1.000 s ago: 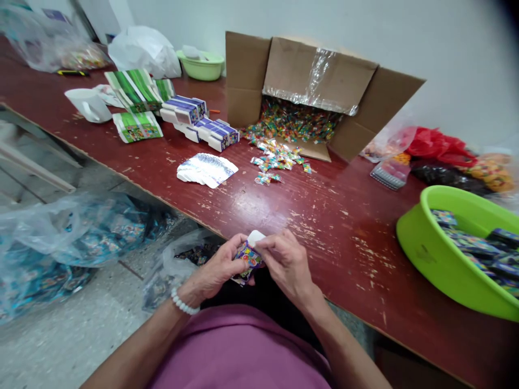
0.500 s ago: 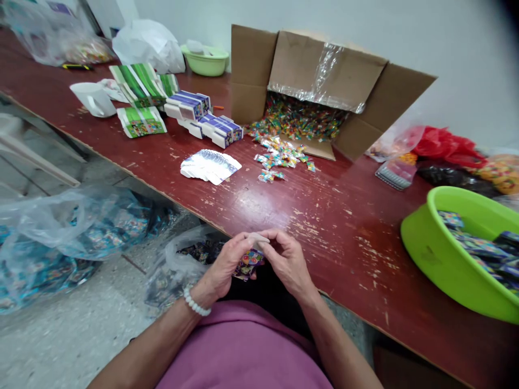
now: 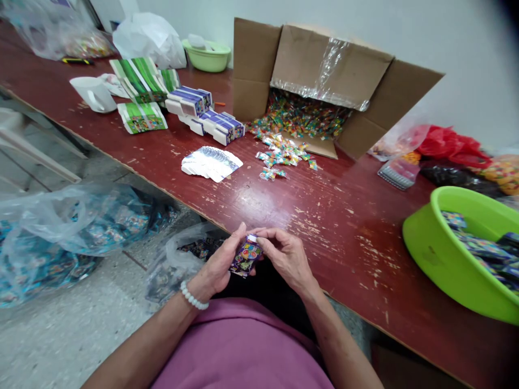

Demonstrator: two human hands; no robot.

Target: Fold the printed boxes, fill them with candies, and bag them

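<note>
A small printed box [image 3: 245, 256], dark purple with colourful pictures, is in my hands at the table's near edge. My left hand [image 3: 222, 266] wraps round its side, with a pale bead bracelet on the wrist. At the box's upper end, my right hand [image 3: 284, 255] pinches a small white flap. Beyond my hands, a fanned stack of white cards [image 3: 211, 163] lies on the table. Several wrapped candies [image 3: 279, 151] are spilled in front of a cardboard box [image 3: 332, 70] lying on its side, full of more candies.
A green basin [image 3: 441, 248] with dark packets stands at the right. Bundles of green cartons [image 3: 142, 118] and purple cartons [image 3: 223, 127] sit near a white mug [image 3: 93, 95]. Bags of blue packets [image 3: 117, 221] and dark packets [image 3: 170, 267] are below the table's left edge.
The white flap at the box's top has folded down, and more of the printed front shows. My left thumb has straightened along the side; my right hand stays at the top.
</note>
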